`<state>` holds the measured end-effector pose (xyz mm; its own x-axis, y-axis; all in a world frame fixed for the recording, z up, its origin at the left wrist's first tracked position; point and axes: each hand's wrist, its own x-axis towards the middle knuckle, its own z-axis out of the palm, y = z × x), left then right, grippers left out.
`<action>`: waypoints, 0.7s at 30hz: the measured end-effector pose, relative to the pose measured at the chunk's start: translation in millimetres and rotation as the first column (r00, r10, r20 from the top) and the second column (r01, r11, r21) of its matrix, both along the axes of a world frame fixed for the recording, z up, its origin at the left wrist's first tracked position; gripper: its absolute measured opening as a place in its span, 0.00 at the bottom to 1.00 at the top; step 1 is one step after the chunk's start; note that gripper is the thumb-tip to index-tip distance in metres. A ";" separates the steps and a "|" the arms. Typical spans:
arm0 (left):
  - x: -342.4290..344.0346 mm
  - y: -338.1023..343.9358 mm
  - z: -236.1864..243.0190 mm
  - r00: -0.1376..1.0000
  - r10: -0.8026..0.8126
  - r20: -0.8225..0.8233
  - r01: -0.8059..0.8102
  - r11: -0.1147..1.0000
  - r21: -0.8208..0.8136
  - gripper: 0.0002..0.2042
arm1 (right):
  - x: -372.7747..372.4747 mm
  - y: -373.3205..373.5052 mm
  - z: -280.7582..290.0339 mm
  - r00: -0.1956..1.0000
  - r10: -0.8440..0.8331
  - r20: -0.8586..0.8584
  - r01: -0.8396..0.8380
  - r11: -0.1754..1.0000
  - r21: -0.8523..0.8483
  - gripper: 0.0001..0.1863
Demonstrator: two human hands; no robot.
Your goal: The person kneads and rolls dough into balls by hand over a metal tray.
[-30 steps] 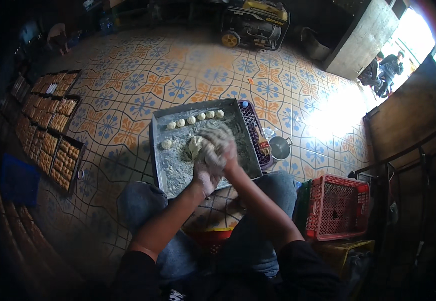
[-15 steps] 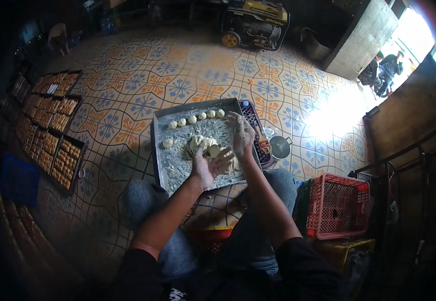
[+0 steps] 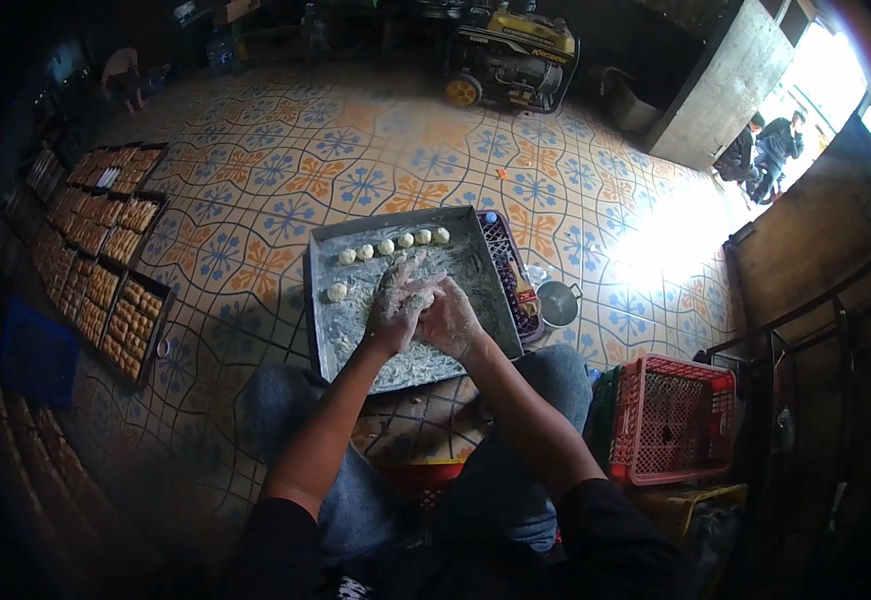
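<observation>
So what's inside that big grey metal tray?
White powder, a row of six pale round dough balls, and one ball apart. Floury left hand and right hand hide the middle; what's under can't be seen.

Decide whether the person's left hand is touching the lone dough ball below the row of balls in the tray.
Apart: the head view shows a strip of floured tray between the left hand and the lone dough ball.

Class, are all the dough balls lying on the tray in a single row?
No: one dough ball lies apart from the row of balls.
</observation>
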<state>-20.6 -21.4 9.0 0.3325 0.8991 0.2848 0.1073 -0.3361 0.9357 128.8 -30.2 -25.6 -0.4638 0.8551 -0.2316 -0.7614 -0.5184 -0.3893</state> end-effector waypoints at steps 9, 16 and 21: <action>-6.8 6.4 15.3 0.959 -0.008 0.284 0.045 0.991 -0.123 0.25 | -0.7 -0.9 22.7 0.996 -0.085 0.013 0.084 0.996 0.031 0.24; 4.8 4.9 13.6 0.769 0.300 0.564 0.081 0.830 -0.551 0.27 | -7.2 -14.7 55.3 0.309 -0.833 0.459 0.002 0.483 0.876 0.17; 0.2 -3.9 13.1 0.385 0.501 0.775 0.487 0.604 -0.632 0.28 | 5.6 -20.9 95.3 0.013 -0.985 0.172 -0.601 0.130 0.789 0.24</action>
<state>-20.4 -25.3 22.2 0.3421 0.8859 -0.3134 -0.8560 0.4314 0.2850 134.3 -51.0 69.7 -0.3350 0.5942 0.7312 0.6126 0.7270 -0.3102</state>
